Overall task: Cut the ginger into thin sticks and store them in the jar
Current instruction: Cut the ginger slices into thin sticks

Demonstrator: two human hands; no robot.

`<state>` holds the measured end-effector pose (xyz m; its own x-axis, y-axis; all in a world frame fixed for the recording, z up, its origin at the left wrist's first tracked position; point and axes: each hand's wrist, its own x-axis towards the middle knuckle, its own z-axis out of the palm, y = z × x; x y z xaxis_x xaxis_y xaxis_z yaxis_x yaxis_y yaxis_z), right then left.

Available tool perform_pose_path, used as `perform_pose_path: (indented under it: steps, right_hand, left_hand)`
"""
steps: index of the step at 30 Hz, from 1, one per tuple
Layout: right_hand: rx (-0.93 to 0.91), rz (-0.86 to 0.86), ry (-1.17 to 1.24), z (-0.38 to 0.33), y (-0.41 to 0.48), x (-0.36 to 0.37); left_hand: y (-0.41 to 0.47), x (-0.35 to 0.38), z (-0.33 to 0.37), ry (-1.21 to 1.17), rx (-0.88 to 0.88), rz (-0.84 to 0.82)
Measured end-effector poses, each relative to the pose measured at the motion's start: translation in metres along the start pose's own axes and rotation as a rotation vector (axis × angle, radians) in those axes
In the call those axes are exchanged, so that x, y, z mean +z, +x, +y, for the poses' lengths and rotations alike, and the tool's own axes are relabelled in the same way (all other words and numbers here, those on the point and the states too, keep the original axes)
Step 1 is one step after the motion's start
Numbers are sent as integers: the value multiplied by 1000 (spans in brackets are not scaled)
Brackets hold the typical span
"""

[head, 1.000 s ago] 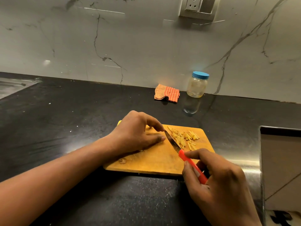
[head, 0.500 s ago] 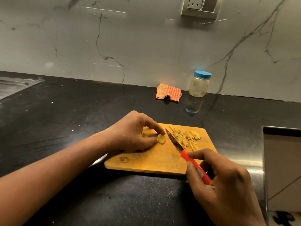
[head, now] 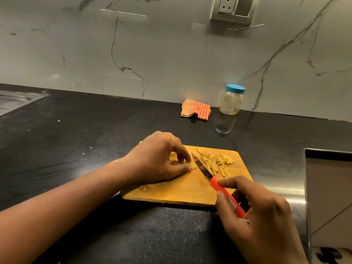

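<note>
Ginger, a pale yellow slice point(head: 192, 165), lies on the rectangular wooden cutting board point(head: 182, 191), pinched under the curled fingertips of the left hand point(head: 158, 159). The right hand point(head: 262, 221) grips the red-handled steel knife point(head: 213, 178), its blade just beside the slice, with thin yellow ginger sticks point(head: 217, 161) piled beyond it. The clear blue-lidded jar point(head: 231, 100) stands well apart by the wall.

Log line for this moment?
phase: cutting | left hand: holds ginger piece | right hand: grips knife | sticks: on board | jar: lidded
</note>
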<state>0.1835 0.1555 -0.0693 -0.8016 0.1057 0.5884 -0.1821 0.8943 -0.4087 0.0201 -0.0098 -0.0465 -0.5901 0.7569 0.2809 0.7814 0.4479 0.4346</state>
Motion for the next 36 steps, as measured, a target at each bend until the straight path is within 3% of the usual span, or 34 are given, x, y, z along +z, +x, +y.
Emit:
perform_pose_path:
  steps: [16, 24, 36]
  right_hand:
    - [8, 7, -19, 2, -1, -1]
    - [14, 31, -4, -1, -1, -1]
    - [18, 31, -12, 2, -2, 0]
  left_hand:
    - [0, 7, 8, 210, 44, 61]
    - [-2, -11, -5, -17, -34, -118]
    - [-1, -1, 1, -40, -2, -1]
